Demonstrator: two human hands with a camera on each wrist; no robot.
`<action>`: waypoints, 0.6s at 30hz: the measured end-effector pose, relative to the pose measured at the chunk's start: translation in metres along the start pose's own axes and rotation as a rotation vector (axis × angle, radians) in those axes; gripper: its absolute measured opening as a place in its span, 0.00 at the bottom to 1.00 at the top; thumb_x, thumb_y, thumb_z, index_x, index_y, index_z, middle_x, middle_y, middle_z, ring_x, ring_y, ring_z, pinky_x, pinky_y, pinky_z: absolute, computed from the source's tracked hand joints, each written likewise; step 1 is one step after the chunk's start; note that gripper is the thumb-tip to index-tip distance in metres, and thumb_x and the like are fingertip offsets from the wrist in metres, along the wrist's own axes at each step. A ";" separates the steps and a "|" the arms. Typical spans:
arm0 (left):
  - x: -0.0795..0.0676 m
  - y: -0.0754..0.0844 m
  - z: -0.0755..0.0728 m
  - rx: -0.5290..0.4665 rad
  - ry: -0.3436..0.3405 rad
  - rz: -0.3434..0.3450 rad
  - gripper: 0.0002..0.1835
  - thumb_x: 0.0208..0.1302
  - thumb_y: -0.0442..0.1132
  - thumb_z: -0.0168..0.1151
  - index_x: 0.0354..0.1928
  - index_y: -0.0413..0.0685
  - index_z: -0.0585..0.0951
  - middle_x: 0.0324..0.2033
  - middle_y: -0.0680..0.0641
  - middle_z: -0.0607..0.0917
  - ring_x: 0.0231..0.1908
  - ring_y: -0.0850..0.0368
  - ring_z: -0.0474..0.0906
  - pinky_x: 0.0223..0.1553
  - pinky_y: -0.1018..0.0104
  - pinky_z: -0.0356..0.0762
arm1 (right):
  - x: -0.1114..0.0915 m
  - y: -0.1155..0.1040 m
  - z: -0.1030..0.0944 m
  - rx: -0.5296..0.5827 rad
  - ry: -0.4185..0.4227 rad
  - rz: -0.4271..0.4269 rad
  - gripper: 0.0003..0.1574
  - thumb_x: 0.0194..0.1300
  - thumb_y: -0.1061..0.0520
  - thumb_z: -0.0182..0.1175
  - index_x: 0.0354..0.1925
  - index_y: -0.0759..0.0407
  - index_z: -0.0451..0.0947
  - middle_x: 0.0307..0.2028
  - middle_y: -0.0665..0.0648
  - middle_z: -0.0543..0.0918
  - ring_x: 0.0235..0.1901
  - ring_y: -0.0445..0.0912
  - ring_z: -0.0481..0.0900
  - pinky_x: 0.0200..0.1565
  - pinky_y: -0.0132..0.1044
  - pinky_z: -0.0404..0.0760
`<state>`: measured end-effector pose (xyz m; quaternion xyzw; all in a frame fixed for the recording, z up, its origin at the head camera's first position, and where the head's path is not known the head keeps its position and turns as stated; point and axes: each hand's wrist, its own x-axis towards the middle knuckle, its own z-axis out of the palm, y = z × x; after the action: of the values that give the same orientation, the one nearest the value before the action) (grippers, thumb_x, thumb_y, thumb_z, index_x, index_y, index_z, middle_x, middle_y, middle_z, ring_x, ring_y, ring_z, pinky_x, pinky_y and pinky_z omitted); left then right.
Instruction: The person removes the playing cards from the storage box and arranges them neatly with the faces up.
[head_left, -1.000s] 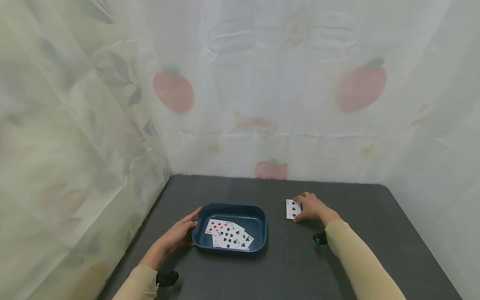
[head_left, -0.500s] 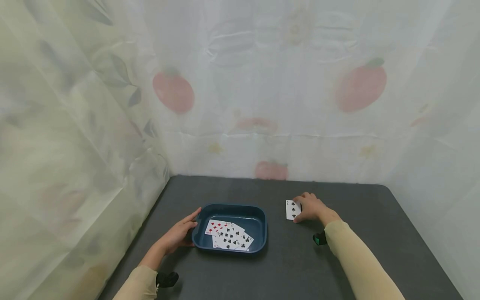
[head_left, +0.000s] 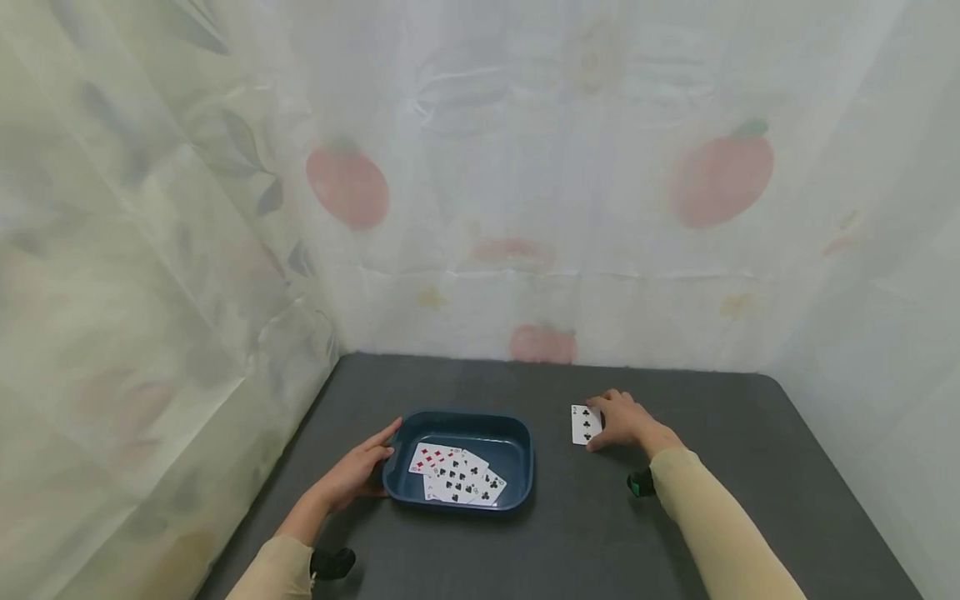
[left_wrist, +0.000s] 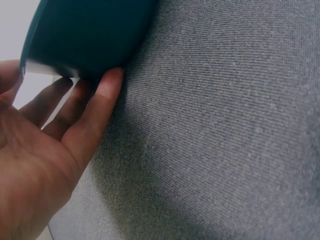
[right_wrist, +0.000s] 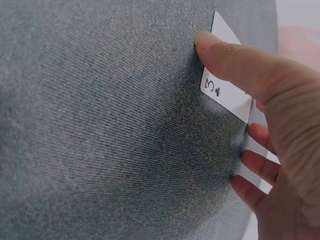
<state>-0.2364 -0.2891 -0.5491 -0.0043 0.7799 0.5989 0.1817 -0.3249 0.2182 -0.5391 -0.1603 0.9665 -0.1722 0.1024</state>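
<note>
At the table's right-middle, my right hand (head_left: 626, 421) has its thumb and fingers at opposite edges of a white playing card (head_left: 581, 425). The right wrist view shows it is a three of clubs (right_wrist: 230, 102), face up, with the thumb lying across one edge. My left hand (head_left: 352, 475) holds the left end of a dark blue rectangular tray (head_left: 517, 454). Seen from the left wrist, its fingertips (left_wrist: 110, 80) press against the tray's outer wall and under its end. Several face-up cards overlap inside the tray, among them a red diamond card (head_left: 429, 458) and black-suited ones (head_left: 461, 487).
A dark grey cloth-covered table (head_left: 570, 542) carries the tray and the card. Behind it hangs a pale curtain (head_left: 525, 208) with fruit prints, and another curtain (head_left: 150, 333) runs along the left edge. Black wrist devices sit under both forearms.
</note>
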 end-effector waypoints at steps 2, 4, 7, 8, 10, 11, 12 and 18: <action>0.000 0.000 0.001 0.001 0.005 -0.002 0.31 0.81 0.43 0.48 0.80 0.71 0.59 0.78 0.37 0.54 0.65 0.36 0.65 0.42 0.44 0.83 | -0.001 0.000 0.001 0.000 0.001 -0.002 0.56 0.51 0.40 0.80 0.72 0.57 0.71 0.62 0.66 0.71 0.58 0.61 0.68 0.54 0.61 0.71; 0.000 0.001 0.001 -0.001 0.010 -0.001 0.30 0.81 0.43 0.48 0.80 0.72 0.59 0.78 0.38 0.54 0.66 0.36 0.64 0.42 0.44 0.83 | -0.003 0.000 0.001 0.009 0.007 -0.005 0.56 0.52 0.40 0.79 0.73 0.58 0.69 0.62 0.66 0.71 0.58 0.61 0.68 0.53 0.61 0.71; 0.002 0.003 0.000 -0.004 0.012 0.004 0.30 0.81 0.43 0.48 0.80 0.72 0.60 0.79 0.38 0.53 0.66 0.36 0.64 0.42 0.43 0.83 | -0.004 -0.001 -0.002 0.025 0.028 -0.010 0.56 0.55 0.41 0.77 0.74 0.59 0.67 0.65 0.67 0.69 0.61 0.63 0.67 0.55 0.62 0.71; 0.002 0.003 0.000 -0.004 0.010 0.005 0.30 0.81 0.43 0.48 0.80 0.72 0.60 0.79 0.39 0.53 0.67 0.36 0.63 0.42 0.43 0.83 | -0.004 -0.001 -0.003 0.026 0.040 -0.019 0.55 0.56 0.41 0.77 0.74 0.59 0.67 0.66 0.68 0.69 0.62 0.63 0.66 0.56 0.63 0.71; 0.004 0.003 0.000 -0.005 0.005 0.006 0.30 0.81 0.43 0.48 0.80 0.72 0.60 0.79 0.39 0.52 0.67 0.36 0.63 0.42 0.43 0.83 | -0.004 -0.002 -0.007 0.031 0.068 -0.046 0.55 0.58 0.42 0.75 0.75 0.60 0.65 0.67 0.69 0.67 0.65 0.65 0.64 0.58 0.65 0.71; 0.004 0.003 0.000 -0.007 0.001 0.006 0.30 0.81 0.43 0.48 0.80 0.72 0.60 0.79 0.40 0.52 0.67 0.36 0.63 0.42 0.43 0.83 | -0.004 -0.003 -0.008 0.029 0.085 -0.060 0.54 0.59 0.42 0.75 0.76 0.60 0.65 0.68 0.69 0.66 0.66 0.65 0.63 0.58 0.65 0.70; 0.005 0.003 0.000 -0.008 0.001 0.005 0.30 0.81 0.43 0.48 0.80 0.72 0.60 0.79 0.40 0.52 0.67 0.36 0.63 0.42 0.43 0.83 | -0.004 -0.005 -0.010 0.026 0.098 -0.076 0.54 0.60 0.42 0.74 0.76 0.60 0.64 0.69 0.69 0.66 0.67 0.66 0.62 0.59 0.65 0.70; 0.006 0.004 0.000 -0.011 0.000 0.005 0.31 0.80 0.43 0.49 0.80 0.71 0.59 0.79 0.39 0.51 0.67 0.35 0.62 0.42 0.43 0.83 | -0.003 -0.030 -0.024 0.021 0.163 -0.196 0.52 0.64 0.43 0.72 0.77 0.58 0.62 0.72 0.66 0.64 0.70 0.64 0.60 0.61 0.65 0.69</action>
<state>-0.2425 -0.2863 -0.5471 -0.0034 0.7767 0.6036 0.1801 -0.3194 0.1997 -0.5059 -0.2384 0.9495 -0.2040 0.0076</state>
